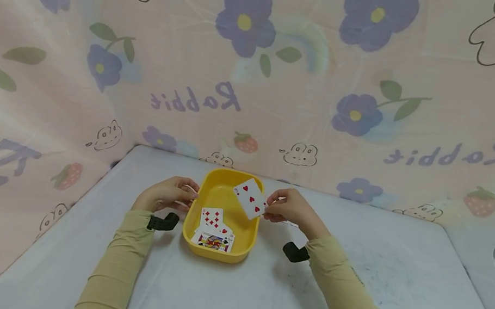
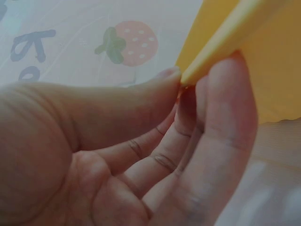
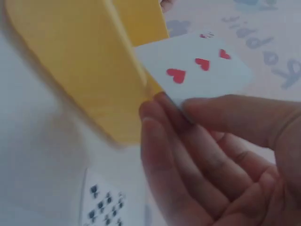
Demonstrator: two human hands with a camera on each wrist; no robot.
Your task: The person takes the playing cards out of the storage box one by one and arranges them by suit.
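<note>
Right hand point(image 1: 289, 209) pinches heart card point(image 1: 250, 197) over yellow tray point(image 1: 195, 225); left hand point(image 1: 168, 193) pinches tray rim.

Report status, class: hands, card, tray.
Left hand grips yellow tray rim. Right hand pinches hearts card over tray. Cards already inside; nothing blocking.

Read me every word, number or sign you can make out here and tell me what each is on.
"Rabbit": mirrored purple lettering printed repeatedly on the backdrop sheet.
Red heart pips: on the card pinched by the right hand; its corner index is blurred.
Red diamond pips: on a card in the yellow tray.
Other cards' indices: too small.
</note>
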